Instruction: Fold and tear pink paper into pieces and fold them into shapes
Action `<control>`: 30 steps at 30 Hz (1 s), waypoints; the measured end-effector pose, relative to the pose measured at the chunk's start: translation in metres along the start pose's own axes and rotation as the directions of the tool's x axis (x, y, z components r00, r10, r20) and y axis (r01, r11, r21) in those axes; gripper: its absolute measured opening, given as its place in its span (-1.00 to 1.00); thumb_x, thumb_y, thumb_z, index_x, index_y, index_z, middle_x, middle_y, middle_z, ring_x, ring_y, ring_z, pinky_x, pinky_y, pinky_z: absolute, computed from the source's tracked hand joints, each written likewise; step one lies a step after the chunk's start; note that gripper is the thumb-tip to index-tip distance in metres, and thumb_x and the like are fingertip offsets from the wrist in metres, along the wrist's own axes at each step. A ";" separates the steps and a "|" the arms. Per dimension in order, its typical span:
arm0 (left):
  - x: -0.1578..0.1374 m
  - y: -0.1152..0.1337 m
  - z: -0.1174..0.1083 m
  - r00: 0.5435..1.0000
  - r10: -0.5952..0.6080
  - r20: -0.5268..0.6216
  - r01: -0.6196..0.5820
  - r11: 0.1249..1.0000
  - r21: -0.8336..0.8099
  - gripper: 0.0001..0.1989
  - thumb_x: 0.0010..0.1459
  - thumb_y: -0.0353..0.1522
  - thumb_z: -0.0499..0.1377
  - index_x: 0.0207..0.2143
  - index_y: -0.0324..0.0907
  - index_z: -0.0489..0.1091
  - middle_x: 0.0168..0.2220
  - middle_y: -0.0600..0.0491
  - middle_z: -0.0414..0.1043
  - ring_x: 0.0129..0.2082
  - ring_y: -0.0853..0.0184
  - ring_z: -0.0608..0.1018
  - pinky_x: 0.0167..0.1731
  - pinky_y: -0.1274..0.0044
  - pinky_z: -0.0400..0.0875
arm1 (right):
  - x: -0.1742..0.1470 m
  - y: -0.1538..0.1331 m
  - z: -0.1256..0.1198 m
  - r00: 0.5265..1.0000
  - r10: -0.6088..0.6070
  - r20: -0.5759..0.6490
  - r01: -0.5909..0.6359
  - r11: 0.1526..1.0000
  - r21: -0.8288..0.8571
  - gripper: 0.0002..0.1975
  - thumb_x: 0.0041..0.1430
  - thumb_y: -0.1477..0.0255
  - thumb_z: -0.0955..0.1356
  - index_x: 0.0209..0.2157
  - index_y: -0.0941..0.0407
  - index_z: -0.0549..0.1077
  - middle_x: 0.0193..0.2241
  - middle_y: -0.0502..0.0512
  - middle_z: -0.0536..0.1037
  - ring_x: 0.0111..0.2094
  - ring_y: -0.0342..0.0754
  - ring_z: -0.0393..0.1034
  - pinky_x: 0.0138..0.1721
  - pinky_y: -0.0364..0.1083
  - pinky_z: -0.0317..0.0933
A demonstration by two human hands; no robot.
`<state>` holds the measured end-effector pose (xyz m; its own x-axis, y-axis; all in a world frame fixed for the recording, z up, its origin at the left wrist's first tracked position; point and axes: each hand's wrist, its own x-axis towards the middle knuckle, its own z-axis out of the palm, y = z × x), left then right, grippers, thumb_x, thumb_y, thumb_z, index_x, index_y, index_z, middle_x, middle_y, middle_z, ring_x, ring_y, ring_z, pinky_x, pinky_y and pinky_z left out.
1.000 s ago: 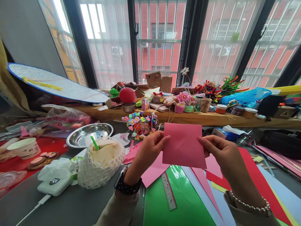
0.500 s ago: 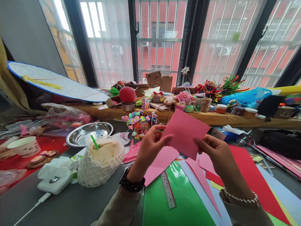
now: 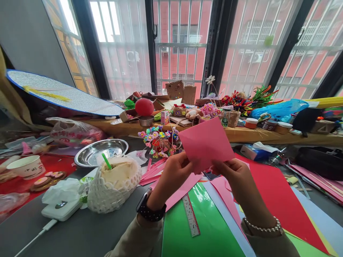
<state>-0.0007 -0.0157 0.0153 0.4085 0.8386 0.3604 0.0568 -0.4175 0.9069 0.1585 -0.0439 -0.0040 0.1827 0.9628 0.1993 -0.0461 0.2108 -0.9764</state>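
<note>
A square of pink paper [image 3: 207, 142] is held up above the table, tilted, between both hands. My left hand [image 3: 175, 175] pinches its lower left edge, wearing a watch and a dotted band at the wrist. At the lower right corner, my right hand [image 3: 232, 175] grips the same sheet with thumb and fingers; a beaded bracelet circles that wrist. Below lie a green sheet [image 3: 206, 228] with a ruler [image 3: 191, 216] on it, more pink paper [image 3: 178, 192] and a large red sheet [image 3: 278, 200].
To the left stand a coconut [image 3: 115, 184] in white foam net with a green straw, a metal plate [image 3: 88, 151], a paper cup [image 3: 26, 167] and a white charger [image 3: 60, 210] with cable. Along the wooden ledge [image 3: 171, 129] sit a red balloon [image 3: 144, 107], craft flowers and jars.
The pink square has turned and shifted slightly left and up. My right hand has moved left, closer to my left hand, along the paper's lower edge.
</note>
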 end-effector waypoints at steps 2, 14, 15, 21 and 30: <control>-0.002 0.002 0.002 0.998 -0.007 0.069 0.008 1.000 -0.016 -0.76 0.01 -0.27 0.06 -0.45 -0.30 0.35 -0.54 0.01 0.42 -0.54 0.41 0.46 -0.52 0.60 0.35 | -0.002 0.000 0.004 1.000 -0.015 0.000 0.015 1.000 0.012 -0.82 -0.13 0.35 0.37 -0.56 0.20 0.44 -0.65 0.05 0.47 -0.58 -0.16 0.34 -0.52 -0.18 0.21; -0.002 0.003 -0.011 0.996 -0.066 0.063 0.052 0.977 0.207 -0.70 0.00 -0.26 0.06 -0.64 -0.28 0.37 -0.67 0.05 0.40 -0.64 0.44 0.44 -0.57 0.64 0.31 | -0.004 -0.001 0.009 0.993 -0.021 0.117 0.033 0.994 -0.103 -0.85 -0.14 0.36 0.37 -0.52 0.17 0.45 -0.64 0.01 0.50 -0.59 -0.16 0.38 -0.53 -0.18 0.27; -0.002 0.004 -0.013 0.995 -0.067 0.069 0.051 0.976 0.212 -0.70 0.00 -0.27 0.07 -0.65 -0.27 0.36 -0.68 0.05 0.39 -0.65 0.44 0.44 -0.58 0.64 0.31 | -0.004 -0.001 0.008 0.992 -0.030 0.126 0.045 0.993 -0.113 -0.85 -0.13 0.36 0.37 -0.51 0.17 0.45 -0.64 0.00 0.50 -0.59 -0.17 0.38 -0.53 -0.19 0.27; -0.002 0.005 -0.025 0.993 -0.090 0.076 0.075 0.982 0.173 -0.73 -0.02 -0.27 0.09 -0.65 -0.26 0.36 -0.66 0.07 0.39 -0.64 0.46 0.43 -0.58 0.65 0.31 | 0.000 0.001 0.002 0.990 -0.071 0.119 0.092 0.980 -0.178 -0.85 -0.10 0.35 0.35 -0.53 0.16 0.43 -0.66 -0.01 0.48 -0.61 -0.19 0.36 -0.55 -0.21 0.25; -0.004 0.006 -0.027 0.993 -0.097 0.069 0.084 0.981 0.173 -0.71 -0.02 -0.25 0.08 -0.64 -0.27 0.36 -0.65 0.05 0.40 -0.65 0.46 0.43 -0.59 0.65 0.33 | 0.003 0.004 -0.006 0.994 -0.104 0.031 0.108 0.969 -0.222 -0.78 -0.09 0.29 0.33 -0.45 0.16 0.42 -0.58 0.08 0.49 -0.51 -0.08 0.39 -0.52 -0.14 0.25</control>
<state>-0.0267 -0.0116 0.0253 0.4629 0.8489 0.2552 0.2476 -0.4002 0.8823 0.1644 -0.0415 -0.0074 0.1558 0.9404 0.3022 0.1935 0.2710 -0.9430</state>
